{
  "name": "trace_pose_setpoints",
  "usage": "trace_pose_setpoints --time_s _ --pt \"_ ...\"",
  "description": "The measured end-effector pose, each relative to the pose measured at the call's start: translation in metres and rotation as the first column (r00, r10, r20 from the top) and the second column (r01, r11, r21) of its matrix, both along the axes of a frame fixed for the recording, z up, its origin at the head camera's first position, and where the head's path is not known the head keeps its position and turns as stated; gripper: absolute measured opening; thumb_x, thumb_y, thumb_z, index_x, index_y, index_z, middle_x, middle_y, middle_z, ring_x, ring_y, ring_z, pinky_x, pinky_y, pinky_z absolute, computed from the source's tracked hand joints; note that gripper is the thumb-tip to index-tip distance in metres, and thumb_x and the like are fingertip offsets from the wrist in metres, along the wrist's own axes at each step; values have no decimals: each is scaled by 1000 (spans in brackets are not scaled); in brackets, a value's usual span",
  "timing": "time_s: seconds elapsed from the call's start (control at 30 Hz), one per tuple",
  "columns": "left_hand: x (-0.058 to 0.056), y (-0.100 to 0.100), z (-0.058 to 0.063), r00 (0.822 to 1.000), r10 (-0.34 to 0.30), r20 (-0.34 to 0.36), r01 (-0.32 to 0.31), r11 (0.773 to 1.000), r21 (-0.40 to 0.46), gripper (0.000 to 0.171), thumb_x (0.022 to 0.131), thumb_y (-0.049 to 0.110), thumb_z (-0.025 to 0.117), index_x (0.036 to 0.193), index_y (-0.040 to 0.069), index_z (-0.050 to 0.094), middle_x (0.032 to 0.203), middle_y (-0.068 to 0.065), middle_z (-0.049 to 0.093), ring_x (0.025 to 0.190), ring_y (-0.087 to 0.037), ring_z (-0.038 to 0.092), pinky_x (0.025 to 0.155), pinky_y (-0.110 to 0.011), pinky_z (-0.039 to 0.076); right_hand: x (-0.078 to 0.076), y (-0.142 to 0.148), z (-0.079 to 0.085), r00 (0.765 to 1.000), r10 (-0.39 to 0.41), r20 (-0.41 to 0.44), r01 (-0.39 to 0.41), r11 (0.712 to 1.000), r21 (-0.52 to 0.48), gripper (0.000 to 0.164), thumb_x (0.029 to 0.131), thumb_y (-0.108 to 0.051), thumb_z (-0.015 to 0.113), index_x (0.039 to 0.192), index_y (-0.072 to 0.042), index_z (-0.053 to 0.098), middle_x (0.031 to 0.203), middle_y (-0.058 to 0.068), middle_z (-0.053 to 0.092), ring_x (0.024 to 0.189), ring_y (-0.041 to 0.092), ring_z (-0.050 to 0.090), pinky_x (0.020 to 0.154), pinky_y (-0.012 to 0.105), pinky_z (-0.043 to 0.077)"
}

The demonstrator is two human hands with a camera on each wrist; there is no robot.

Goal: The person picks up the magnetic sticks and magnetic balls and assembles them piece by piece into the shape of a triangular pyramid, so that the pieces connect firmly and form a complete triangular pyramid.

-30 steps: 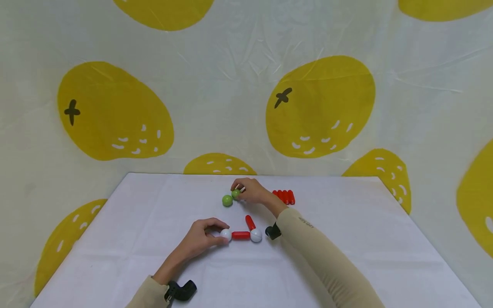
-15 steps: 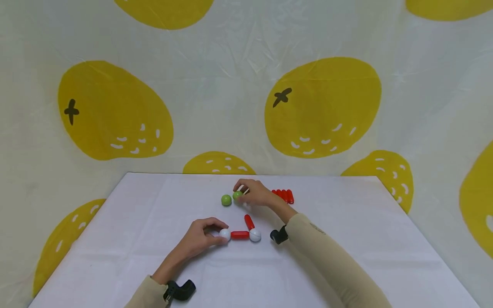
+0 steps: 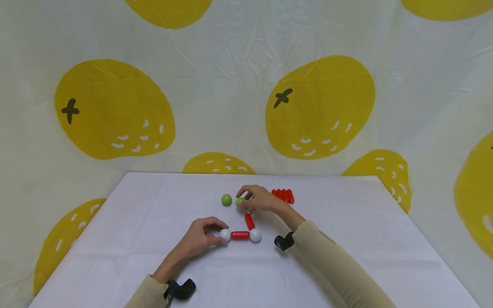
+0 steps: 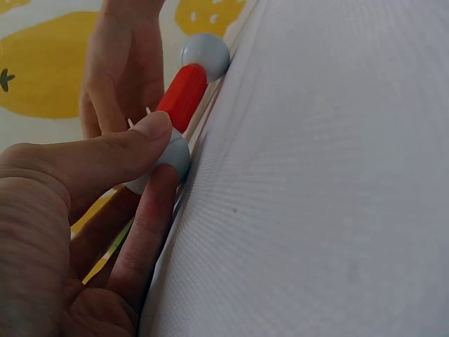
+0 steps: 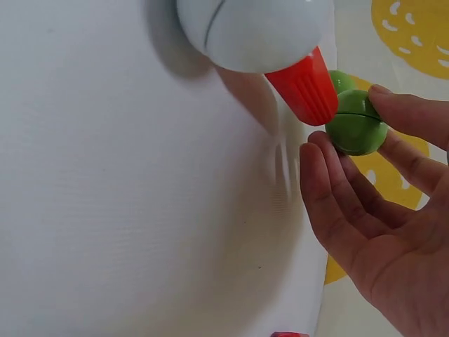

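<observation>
My left hand (image 3: 202,236) pinches a white ball (image 3: 225,235) between thumb and fingers at the left end of a small joined piece. From that ball a red rod (image 3: 240,235) runs right to a second white ball (image 3: 255,235). Another red rod (image 3: 249,221) slants up and away from the second ball. My right hand (image 3: 258,199) pinches a green ball (image 5: 356,123) with its thumb and fingers, close to the free end of the slanted rod. A second green ball (image 3: 226,199) lies on the table just left of the right hand.
Several red rods (image 3: 283,196) lie side by side behind the right wrist. The white-covered table (image 3: 115,239) ends at a backdrop (image 3: 219,107) printed with yellow fruit. Each wrist wears a black camera mount (image 3: 284,241).
My right hand has drawn the green ball away from the other green ball, rightward and nearer to the slanted red rod. My left hand stays on the white ball.
</observation>
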State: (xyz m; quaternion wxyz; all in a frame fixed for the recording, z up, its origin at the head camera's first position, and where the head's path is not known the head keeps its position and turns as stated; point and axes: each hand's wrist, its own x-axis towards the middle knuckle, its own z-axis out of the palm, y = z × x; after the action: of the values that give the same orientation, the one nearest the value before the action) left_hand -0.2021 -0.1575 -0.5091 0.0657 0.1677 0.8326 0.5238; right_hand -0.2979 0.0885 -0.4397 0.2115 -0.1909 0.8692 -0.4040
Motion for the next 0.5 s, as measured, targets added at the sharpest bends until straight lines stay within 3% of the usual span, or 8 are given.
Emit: trace_pose_setpoints --time_s 0.5 --pt "-1 -1 -2 1000 -1 -17 1 1000 -12 31 81 22 89 109 20 77 110 1 75 100 -13 65 75 -20 55 9 9 -11 999 1 39 0 1000 -25 28 96 -24 73 122 -15 68 110 8 69 83 20 69 80 32 60"
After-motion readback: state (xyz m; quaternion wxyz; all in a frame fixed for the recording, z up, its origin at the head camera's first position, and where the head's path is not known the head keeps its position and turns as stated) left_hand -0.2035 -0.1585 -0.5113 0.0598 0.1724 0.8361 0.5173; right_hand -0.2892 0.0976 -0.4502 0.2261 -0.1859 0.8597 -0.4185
